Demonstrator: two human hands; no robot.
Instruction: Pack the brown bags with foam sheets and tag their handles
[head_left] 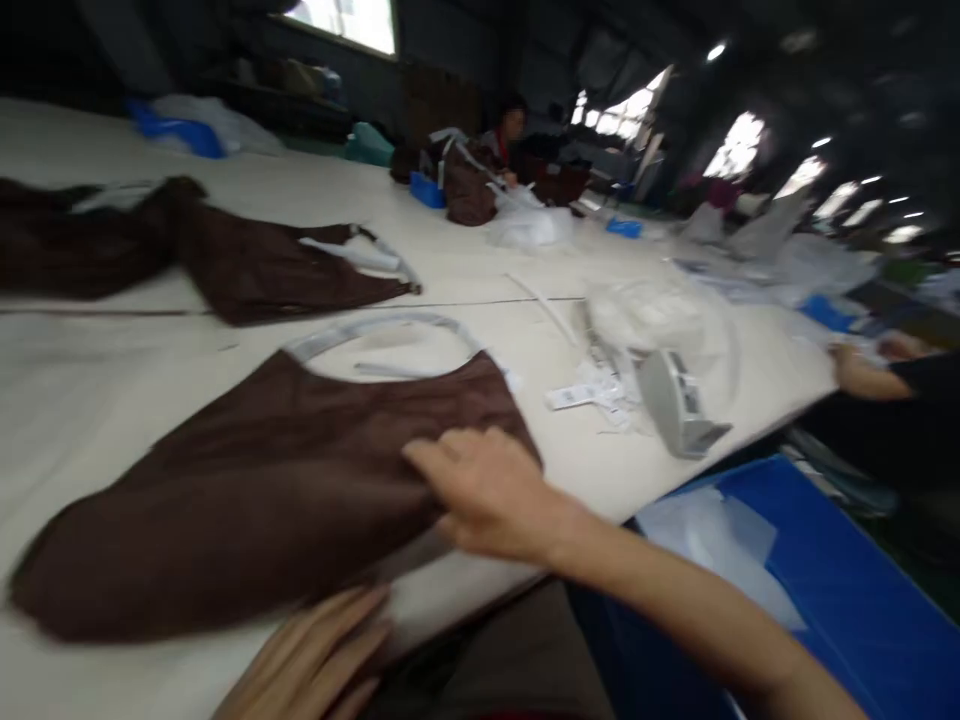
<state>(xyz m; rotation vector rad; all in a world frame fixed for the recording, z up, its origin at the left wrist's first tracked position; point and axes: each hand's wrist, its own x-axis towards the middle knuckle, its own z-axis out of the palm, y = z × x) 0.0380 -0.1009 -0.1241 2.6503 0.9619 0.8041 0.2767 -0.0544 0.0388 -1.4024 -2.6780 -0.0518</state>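
Two hands at work on one dark brown bag [262,500], spread on the pale table [67,380] right in front of the body. Long axis running from near left up to far right, with a pale wrapped strap [390,325] looping out beyond the far edge. Right hand [487,490] over at the right-hand end, fingers curled down against the cloth; too blurred to tell whether any fabric is actually pinched. Left hand [311,660] low at the near edge, fingers stretched out, open, gripping nothing visible. Nearer to the strap side: the right, clearly. On to containers: down beside the table, a big blue bin [862,580], with translucent white sheets [705,540] loose inside. Up on the table, right of the bag, a grey device [675,405] next to white tags [592,395]. Beyond the strap, another brown bag [277,265]; farther off, a seated or standing person [510,130], hard to say which, near more brown goods [469,190].
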